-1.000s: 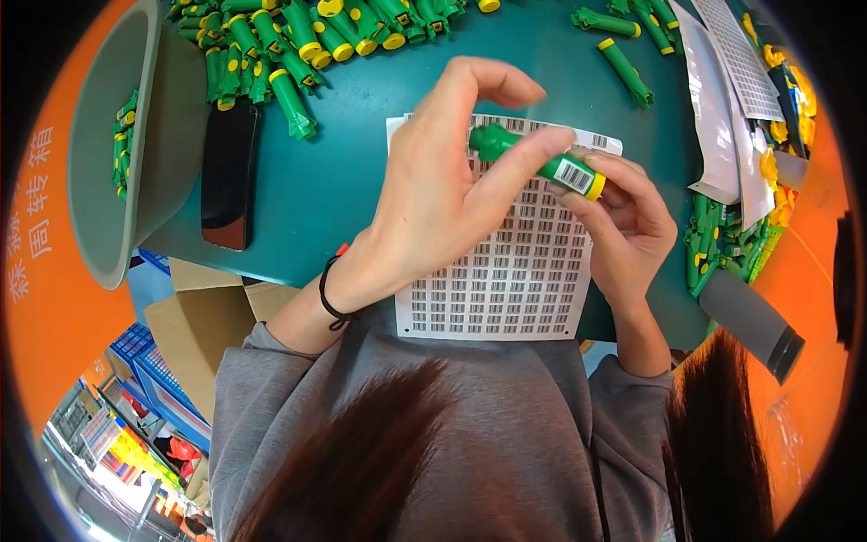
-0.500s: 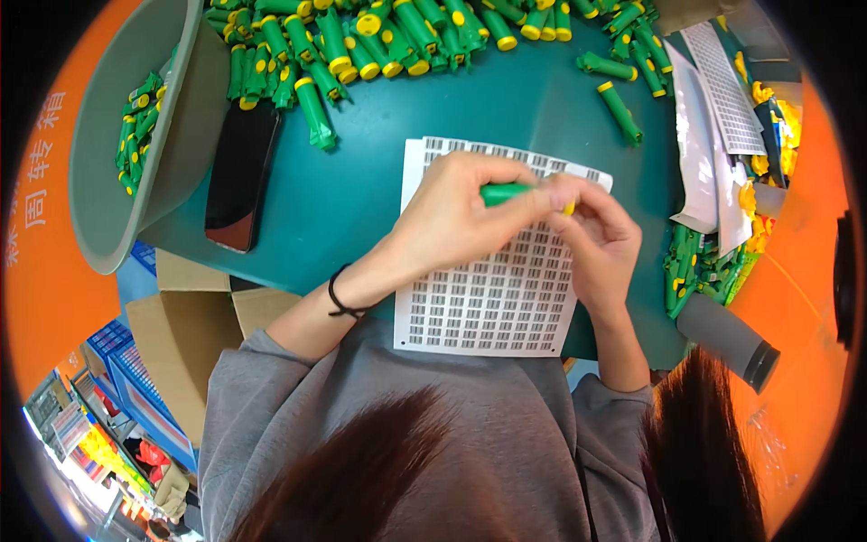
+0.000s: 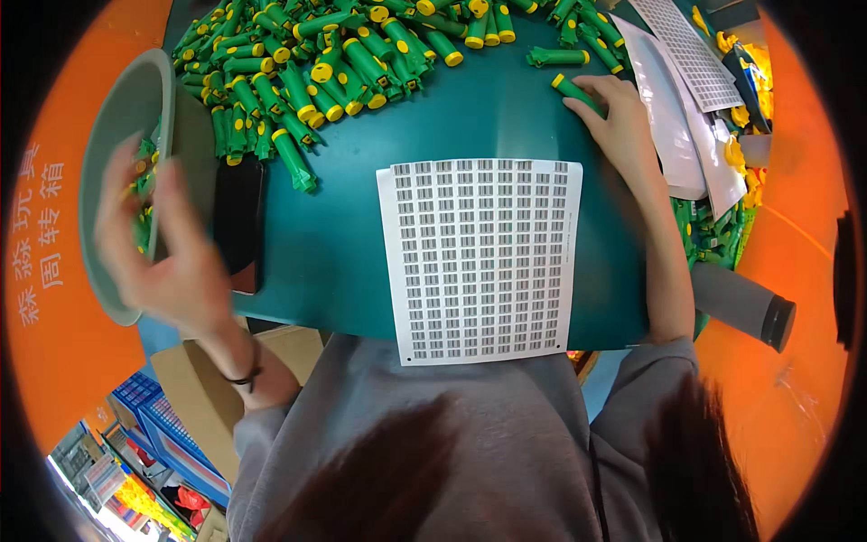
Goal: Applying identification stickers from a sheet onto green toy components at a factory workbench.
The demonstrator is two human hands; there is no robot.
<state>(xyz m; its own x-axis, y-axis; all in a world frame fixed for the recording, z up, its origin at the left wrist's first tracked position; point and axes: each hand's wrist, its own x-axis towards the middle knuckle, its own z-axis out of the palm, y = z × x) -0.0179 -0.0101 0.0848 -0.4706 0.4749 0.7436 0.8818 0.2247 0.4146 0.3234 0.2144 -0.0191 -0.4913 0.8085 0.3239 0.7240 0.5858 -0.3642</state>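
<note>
My left hand (image 3: 172,262) is over the near rim of a grey-green tub (image 3: 194,117), blurred by motion, its fingers apart and nothing visible in them. Inside the tub lie several green and yellow plastic tubes (image 3: 143,181), partly hidden by the hand. At the far right of the table, my right hand (image 3: 619,113) has its thumb and fingers closed round a single green tube with a yellow end (image 3: 573,92); the fingers cover its far part. Between the arms, a white sheet of small printed labels (image 3: 479,262) lies on the table's near edge.
A large heap of green tubes (image 3: 343,72) covers the back of the green table (image 3: 334,235). A black phone (image 3: 239,212) lies by the tub. White bags (image 3: 664,108), another label sheet (image 3: 691,59) and a grey cylinder (image 3: 736,303) are at the right. An open carton (image 3: 199,388) stands below left.
My hands have parted from over the sheet. The left has swung to the tub, without the green tube seen between the hands before; the right has reached out to another tube.
</note>
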